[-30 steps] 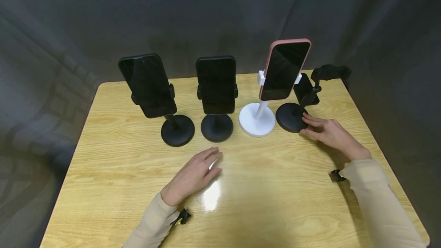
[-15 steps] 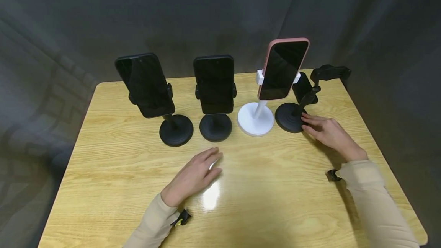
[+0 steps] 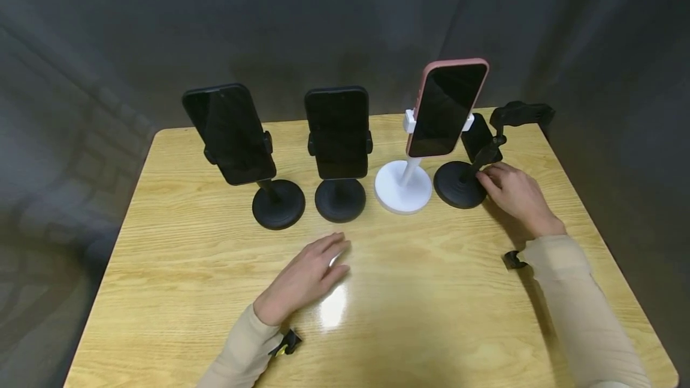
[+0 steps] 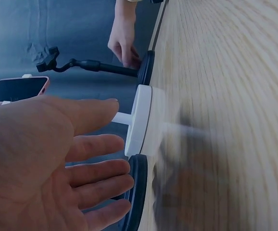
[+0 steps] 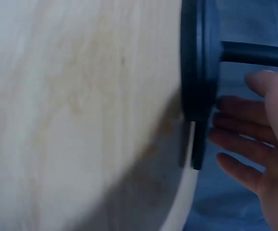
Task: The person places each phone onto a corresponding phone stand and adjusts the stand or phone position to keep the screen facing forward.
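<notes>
My right hand [image 3: 517, 196] is at the right rim of a black phone stand [image 3: 460, 185], whose holder [image 3: 520, 114] has no phone in it. Its fingertips [image 5: 225, 104] are beside that base in the right wrist view; whether they touch it I cannot tell. Behind this stand a black phone [image 3: 477, 135] lies on the table, partly hidden. My left hand [image 3: 302, 277] hovers at or just over the tabletop with fingers extended, holding nothing. Nearest to it is a black stand [image 3: 339, 201] bearing a black phone [image 3: 339, 130].
A white stand [image 3: 396, 187] holds a pink-framed phone [image 3: 446, 109] left of the right-hand stand. At the far left another black stand [image 3: 277, 205] carries a tilted black phone [image 3: 232, 133]. All stand on a wooden table [image 3: 409, 316] before a dark curtain [image 3: 345, 23].
My right hand has moved from the front right rim of its black stand a little farther back, towards the phone lying behind. The left hand stays in place.
</notes>
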Motion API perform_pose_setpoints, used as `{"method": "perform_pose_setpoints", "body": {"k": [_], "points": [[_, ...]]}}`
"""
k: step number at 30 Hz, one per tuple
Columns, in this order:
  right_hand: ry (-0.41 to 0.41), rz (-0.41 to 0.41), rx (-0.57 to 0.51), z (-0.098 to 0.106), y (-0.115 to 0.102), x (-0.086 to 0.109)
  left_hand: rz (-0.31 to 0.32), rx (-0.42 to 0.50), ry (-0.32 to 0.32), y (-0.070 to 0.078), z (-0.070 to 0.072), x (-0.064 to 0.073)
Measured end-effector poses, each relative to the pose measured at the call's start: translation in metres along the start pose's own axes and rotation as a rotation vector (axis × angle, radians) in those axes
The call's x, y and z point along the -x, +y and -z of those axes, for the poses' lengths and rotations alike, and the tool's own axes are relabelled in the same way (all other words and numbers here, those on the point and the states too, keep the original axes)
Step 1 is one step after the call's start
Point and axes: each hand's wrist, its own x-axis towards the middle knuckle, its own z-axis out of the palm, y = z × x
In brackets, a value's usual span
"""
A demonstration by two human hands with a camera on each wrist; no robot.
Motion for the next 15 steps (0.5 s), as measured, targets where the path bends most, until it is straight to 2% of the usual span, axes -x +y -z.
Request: {"method": "perform_pose_setpoints", "body": {"k": [7,10,15], "points": [[0.02,-0.204,-0.081,-0.01,0.008,-0.01,0.0,-0.01,0.0,0.0,-0.001,0.0],[0.014,-0.266,-0.088,-0.012,0.012,-0.017,-0.005,-0.01,0.003,-0.001,-0.001,0.001],[-0.061,-0.329,-0.069,-0.009,0.018,-0.033,-0.004,-0.008,0.002,-0.001,-0.001,0.0]]}}
